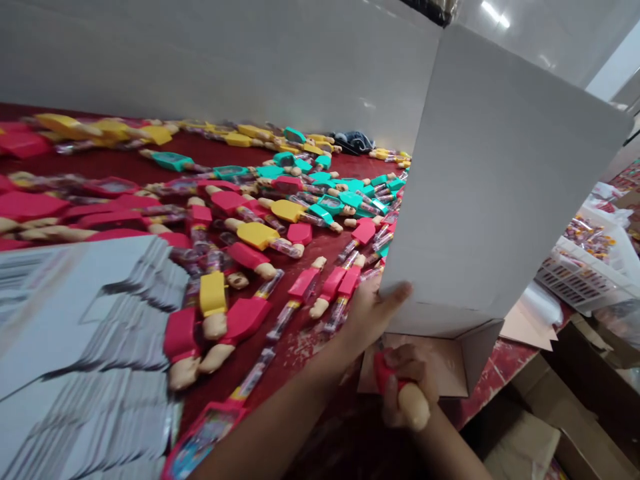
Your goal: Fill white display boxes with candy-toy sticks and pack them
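Note:
My left hand [373, 312] grips the left edge of a white cardboard box [490, 180], its thumb lying on the pale panel and its other fingers hidden behind the edge. The box stands tilted, with a brown-lined opening at its lower end. In front of that opening, my right hand [413, 373] is closed around a red plastic toy [383, 373]. The toy's beige rounded end points toward me, and its far end is hidden. Similar red toys [243, 320], yellow ones [257, 235] and teal ones [347, 199] with clear candy-filled tubes lie to the left.
A stack of printed cards or folded sheets [120, 347] occupies the near left of the red table [295, 340]. A pale wall panel [225, 60] runs behind the toys. At right are a white plastic basket [575, 277] of small wrapped pieces and open brown cartons [520, 433] below the table edge.

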Action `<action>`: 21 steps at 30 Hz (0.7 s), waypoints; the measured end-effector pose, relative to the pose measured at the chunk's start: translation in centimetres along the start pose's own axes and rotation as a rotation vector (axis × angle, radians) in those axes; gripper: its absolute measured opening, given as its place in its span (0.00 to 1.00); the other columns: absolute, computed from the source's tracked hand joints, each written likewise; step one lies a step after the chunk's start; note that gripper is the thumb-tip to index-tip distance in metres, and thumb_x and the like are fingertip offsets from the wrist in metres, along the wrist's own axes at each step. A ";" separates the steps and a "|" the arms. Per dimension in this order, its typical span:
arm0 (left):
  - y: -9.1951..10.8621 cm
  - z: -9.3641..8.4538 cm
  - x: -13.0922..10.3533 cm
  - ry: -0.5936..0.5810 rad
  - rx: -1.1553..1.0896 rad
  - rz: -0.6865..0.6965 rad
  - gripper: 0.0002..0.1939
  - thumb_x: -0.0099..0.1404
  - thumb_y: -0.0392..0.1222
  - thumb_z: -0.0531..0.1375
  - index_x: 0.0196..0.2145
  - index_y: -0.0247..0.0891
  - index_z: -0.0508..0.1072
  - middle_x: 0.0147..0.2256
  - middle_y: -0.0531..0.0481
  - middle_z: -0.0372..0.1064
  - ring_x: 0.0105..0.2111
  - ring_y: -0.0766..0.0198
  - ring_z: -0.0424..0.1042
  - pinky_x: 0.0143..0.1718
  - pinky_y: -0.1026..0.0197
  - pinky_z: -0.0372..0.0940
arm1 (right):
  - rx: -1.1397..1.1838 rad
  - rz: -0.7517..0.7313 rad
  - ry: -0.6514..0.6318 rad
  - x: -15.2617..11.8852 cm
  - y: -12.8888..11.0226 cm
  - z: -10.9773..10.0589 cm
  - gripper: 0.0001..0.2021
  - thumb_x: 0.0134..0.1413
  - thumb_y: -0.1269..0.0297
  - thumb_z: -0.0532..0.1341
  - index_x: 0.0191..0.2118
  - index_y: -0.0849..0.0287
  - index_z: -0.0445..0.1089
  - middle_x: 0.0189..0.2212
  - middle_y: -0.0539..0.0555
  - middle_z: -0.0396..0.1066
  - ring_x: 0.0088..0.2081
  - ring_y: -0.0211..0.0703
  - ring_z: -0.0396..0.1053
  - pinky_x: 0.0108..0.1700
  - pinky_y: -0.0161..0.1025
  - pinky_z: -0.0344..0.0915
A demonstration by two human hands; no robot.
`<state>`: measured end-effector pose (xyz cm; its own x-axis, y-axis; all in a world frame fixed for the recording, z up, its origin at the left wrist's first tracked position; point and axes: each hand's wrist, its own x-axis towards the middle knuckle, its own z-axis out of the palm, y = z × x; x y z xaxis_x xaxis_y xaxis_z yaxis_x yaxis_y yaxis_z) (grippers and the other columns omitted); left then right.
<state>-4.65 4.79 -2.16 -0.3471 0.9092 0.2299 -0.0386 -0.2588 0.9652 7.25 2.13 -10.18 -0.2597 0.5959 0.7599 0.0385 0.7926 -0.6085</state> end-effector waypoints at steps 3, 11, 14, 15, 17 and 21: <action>-0.1 -0.9 -0.6 0.112 0.137 0.036 0.20 0.60 0.56 0.59 0.23 0.37 0.66 0.19 0.54 0.58 0.20 0.67 0.56 0.21 0.65 0.55 | -0.055 -0.175 0.027 0.9 -1.1 0.4 0.05 0.51 0.71 0.54 0.34 0.53 0.59 0.24 0.49 0.65 0.22 0.39 0.66 0.22 0.37 0.64; 1.0 -4.1 0.3 0.296 0.385 0.169 0.20 0.58 0.51 0.57 0.16 0.38 0.57 0.15 0.56 0.49 0.17 0.70 0.48 0.18 0.66 0.49 | -0.071 0.013 0.045 5.4 0.5 3.8 0.03 0.53 0.67 0.53 0.32 0.54 0.56 0.19 0.46 0.62 0.18 0.35 0.63 0.19 0.32 0.61; 0.2 -4.7 0.6 0.313 0.301 0.106 0.21 0.58 0.55 0.57 0.18 0.38 0.60 0.16 0.54 0.52 0.18 0.68 0.51 0.18 0.65 0.48 | -0.085 0.044 0.043 6.4 1.0 5.2 0.03 0.49 0.66 0.54 0.32 0.54 0.57 0.17 0.44 0.61 0.15 0.35 0.59 0.17 0.31 0.57; -0.2 -4.9 0.7 0.295 0.223 0.077 0.22 0.59 0.58 0.56 0.19 0.38 0.60 0.16 0.54 0.52 0.18 0.68 0.51 0.18 0.65 0.48 | -0.094 0.032 0.028 6.4 1.1 5.6 0.04 0.48 0.66 0.54 0.32 0.54 0.57 0.17 0.45 0.62 0.15 0.35 0.60 0.17 0.32 0.57; -0.9 -5.0 0.7 0.246 0.083 0.030 0.26 0.59 0.64 0.52 0.20 0.38 0.62 0.16 0.53 0.51 0.18 0.67 0.51 0.18 0.64 0.50 | -0.130 -0.014 -0.007 6.0 1.3 6.3 0.06 0.46 0.64 0.54 0.34 0.54 0.58 0.19 0.47 0.65 0.17 0.37 0.62 0.18 0.33 0.59; -1.3 -5.3 0.6 0.125 -0.046 -0.026 0.35 0.49 0.75 0.52 0.28 0.36 0.70 0.18 0.49 0.58 0.23 0.59 0.62 0.21 0.62 0.58 | -0.199 -0.065 -0.043 4.4 2.4 7.2 0.09 0.45 0.61 0.55 0.35 0.55 0.60 0.22 0.50 0.67 0.20 0.41 0.65 0.22 0.36 0.62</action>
<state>-9.76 3.95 -3.93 -0.4594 0.8688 0.1849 -0.0908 -0.2530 0.9632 -0.78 5.73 -10.00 -0.3087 0.5397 0.7832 0.2089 0.8418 -0.4977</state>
